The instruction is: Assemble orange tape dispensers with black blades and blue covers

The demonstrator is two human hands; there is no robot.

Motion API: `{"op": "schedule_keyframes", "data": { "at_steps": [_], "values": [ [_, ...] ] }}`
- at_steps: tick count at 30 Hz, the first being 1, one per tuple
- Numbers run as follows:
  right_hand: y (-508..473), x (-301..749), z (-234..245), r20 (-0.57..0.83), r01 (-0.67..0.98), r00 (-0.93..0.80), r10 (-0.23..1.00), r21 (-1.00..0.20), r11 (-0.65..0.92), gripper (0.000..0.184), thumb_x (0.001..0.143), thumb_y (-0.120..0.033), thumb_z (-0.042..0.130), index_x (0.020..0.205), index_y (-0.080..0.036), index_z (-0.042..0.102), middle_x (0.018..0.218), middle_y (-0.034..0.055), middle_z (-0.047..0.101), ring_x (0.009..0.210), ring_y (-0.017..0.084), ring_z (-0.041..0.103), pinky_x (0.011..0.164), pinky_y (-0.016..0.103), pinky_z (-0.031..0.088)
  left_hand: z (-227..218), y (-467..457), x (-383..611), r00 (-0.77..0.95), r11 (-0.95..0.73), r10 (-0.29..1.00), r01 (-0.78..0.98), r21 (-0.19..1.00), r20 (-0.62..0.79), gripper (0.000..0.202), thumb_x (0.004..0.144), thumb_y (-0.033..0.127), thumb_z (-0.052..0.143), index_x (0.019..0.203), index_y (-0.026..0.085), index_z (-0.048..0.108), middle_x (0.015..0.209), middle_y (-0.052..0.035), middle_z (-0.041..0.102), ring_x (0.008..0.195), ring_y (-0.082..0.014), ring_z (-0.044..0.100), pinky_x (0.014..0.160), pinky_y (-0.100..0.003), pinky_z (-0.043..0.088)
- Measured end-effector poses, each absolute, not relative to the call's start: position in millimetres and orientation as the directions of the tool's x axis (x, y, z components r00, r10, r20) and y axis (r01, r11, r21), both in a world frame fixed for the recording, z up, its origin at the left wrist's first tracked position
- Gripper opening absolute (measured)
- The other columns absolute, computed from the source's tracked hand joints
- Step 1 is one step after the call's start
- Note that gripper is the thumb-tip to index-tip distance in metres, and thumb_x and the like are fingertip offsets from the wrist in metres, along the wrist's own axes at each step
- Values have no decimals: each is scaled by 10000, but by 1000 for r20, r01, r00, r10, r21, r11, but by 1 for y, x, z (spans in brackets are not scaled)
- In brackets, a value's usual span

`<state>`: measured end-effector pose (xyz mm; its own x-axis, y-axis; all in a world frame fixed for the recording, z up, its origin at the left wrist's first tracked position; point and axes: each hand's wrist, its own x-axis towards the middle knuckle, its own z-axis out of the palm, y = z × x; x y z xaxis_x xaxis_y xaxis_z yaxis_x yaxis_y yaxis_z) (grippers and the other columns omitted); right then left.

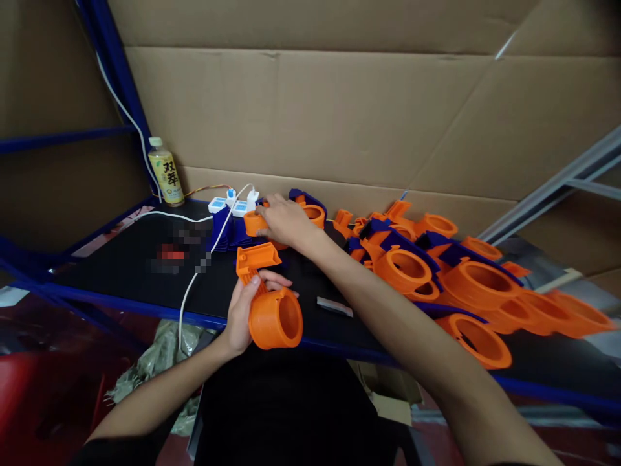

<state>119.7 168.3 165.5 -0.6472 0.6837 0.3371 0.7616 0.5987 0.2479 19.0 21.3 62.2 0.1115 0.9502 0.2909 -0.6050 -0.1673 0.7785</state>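
My left hand (239, 317) is closed around an orange plastic holder (264, 323), which has a wide round ring at its lower end and a boxy bracket (257, 257) on top. It is held up over the front edge of the black tabletop. Farther back, my right hand (286, 221) reaches across, its thumb and fingers closed about another orange plastic part (253, 223) with a rounded end. Part of that piece is hidden under the fingers. Just left of it stand dark blue plastic pieces (220, 234). Behind my right hand lies an orange ring with a blue part (315, 215).
Many orange rings with blue parts (405, 268) are heaped on the right. A white power strip (240, 207) and its cable (190, 285) lie on the left, the cable hanging over the edge. A yellow-labelled bottle (166, 173) stands in the back left corner before cardboard walls (315, 116).
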Motion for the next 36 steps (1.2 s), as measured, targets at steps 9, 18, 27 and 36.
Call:
{"op": "schedule_keyframes", "data": {
  "at_steps": [9,18,27,36],
  "values": [
    [170,123,161,358,780,-625,693,287,556,365,911,-349,678,1205,-133,681,1254,197,627,1187,345,506,888,436,502,64,21,20,129,-138,953,-621,772,274,364,960,473,517,973,129,635,944,-119,712,842,-288,740,789,-410,560],
    [161,133,165,374,828,-560,739,290,481,349,916,-331,673,1175,-96,682,1243,210,632,1182,344,503,914,437,486,62,22,21,133,-156,946,-610,777,294,386,974,468,492,978,113,643,938,-127,708,843,-294,737,782,-407,562],
    [153,134,167,365,836,-545,754,309,454,353,919,-292,654,1207,-89,660,1288,217,614,1212,342,487,934,429,473,62,21,21,125,-158,948,-618,770,294,367,981,443,485,984,112,641,950,-130,708,844,-293,738,795,-410,560],
    [152,134,163,357,869,-483,800,306,388,298,910,-252,625,1141,-71,678,1237,242,644,1193,360,498,915,450,479,62,22,22,134,-164,944,-601,782,301,376,984,445,479,971,115,658,940,-127,712,837,-287,737,778,-396,564]
  ]
}}
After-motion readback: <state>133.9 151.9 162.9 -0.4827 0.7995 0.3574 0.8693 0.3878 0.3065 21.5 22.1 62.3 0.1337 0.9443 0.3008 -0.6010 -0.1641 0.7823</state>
